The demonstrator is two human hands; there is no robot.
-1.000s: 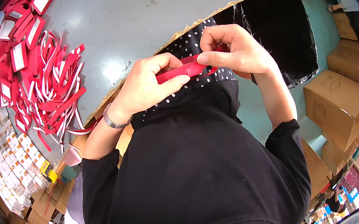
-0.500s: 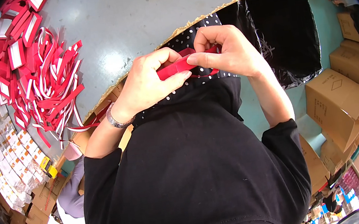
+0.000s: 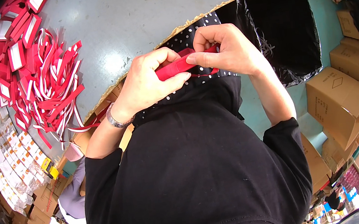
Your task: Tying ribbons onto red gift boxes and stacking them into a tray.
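Observation:
A small red box-like piece (image 3: 173, 69) is held over my lap, in front of the table's rough edge. My left hand (image 3: 141, 82) grips its left end between thumb and curled fingers. My right hand (image 3: 236, 53) is closed at the other end, with the thumb pressed on the red piece and the bent forefinger beside a red ribbon (image 3: 214, 71). The ribbon loops below the right fingers. Part of the piece and the ribbon's ends are hidden behind my fingers.
A heap of red-and-white boxes (image 3: 15, 56) with trailing ribbons (image 3: 58, 89) covers the left of the grey table (image 3: 126, 11). A black bag (image 3: 284, 32) hangs open at right. Cardboard cartons (image 3: 337, 97) stand beyond my right arm; another person's sleeve (image 3: 73, 199) shows lower left.
Both hands keep almost the same hold on the red piece and ribbon. The view has shifted very slightly. At the far left, another person's arm has moved.

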